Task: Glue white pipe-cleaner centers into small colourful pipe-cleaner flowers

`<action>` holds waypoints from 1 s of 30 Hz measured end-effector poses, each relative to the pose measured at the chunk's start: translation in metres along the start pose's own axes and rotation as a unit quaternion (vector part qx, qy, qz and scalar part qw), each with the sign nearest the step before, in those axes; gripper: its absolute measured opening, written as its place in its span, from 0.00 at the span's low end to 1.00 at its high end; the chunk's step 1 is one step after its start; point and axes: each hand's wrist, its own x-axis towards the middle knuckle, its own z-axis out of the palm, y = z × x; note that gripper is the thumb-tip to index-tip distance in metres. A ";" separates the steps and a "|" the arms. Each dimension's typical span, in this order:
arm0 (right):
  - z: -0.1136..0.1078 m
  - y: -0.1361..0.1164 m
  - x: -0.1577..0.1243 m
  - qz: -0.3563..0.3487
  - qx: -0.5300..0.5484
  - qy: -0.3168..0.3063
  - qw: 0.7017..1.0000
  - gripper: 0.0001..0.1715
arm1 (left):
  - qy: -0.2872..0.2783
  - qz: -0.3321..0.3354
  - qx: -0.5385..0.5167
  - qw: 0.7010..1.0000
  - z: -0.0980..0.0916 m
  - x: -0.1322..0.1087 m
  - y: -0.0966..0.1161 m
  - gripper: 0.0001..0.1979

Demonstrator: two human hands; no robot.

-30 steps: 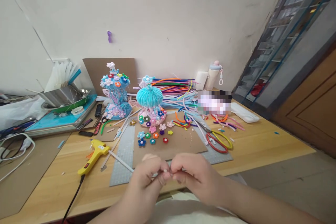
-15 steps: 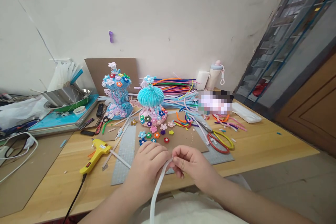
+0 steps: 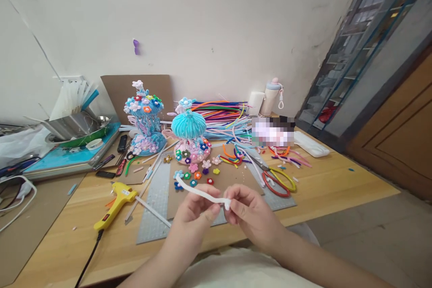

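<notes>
A white pipe cleaner [image 3: 199, 192] is held between my hands above the front of the cutting mat. Its long free end points up and left, in front of the small craft flowers [image 3: 197, 175]. My right hand [image 3: 253, 213] pinches the short bent end, which curls down near the fingertips. Closed around the stem just left of that bend is my left hand [image 3: 192, 222], thumb and curled fingers together; its exact contact is partly hidden.
A turquoise jellyfish-like ornament [image 3: 189, 125] and a taller blue one [image 3: 144, 121] stand behind. Scissors [image 3: 278, 182] lie right, a yellow glue gun [image 3: 116, 202] left. Bundled pipe cleaners [image 3: 226, 119] lie along the wall. A steel pot [image 3: 72, 125] sits at the far left.
The pipe cleaner's long end has swung from hanging down toward me to pointing up and left. A bent end now shows at my right fingertips. My left hand has turned, showing its thumb.
</notes>
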 end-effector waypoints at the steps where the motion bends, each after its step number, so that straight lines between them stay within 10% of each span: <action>1: 0.000 0.004 0.001 0.030 0.044 0.011 0.998 0.09 | 0.004 0.009 0.000 1.000 0.002 0.005 -0.006 0.09; 7: -0.015 0.016 0.004 0.091 0.064 0.082 0.990 0.13 | -0.012 0.037 0.054 0.998 0.010 0.029 -0.035 0.05; 16: -0.049 0.002 0.006 -0.012 -0.244 0.135 0.960 0.10 | 0.014 0.006 0.278 0.960 0.023 0.055 -0.044 0.02; 21: -0.063 -0.003 0.008 0.023 -0.208 0.192 0.959 0.16 | 0.006 -0.072 0.126 0.989 0.032 0.069 -0.047 0.06; 30: -0.073 -0.014 0.014 0.118 0.064 0.188 0.973 0.18 | -0.080 0.079 0.373 0.921 0.034 0.074 -0.041 0.04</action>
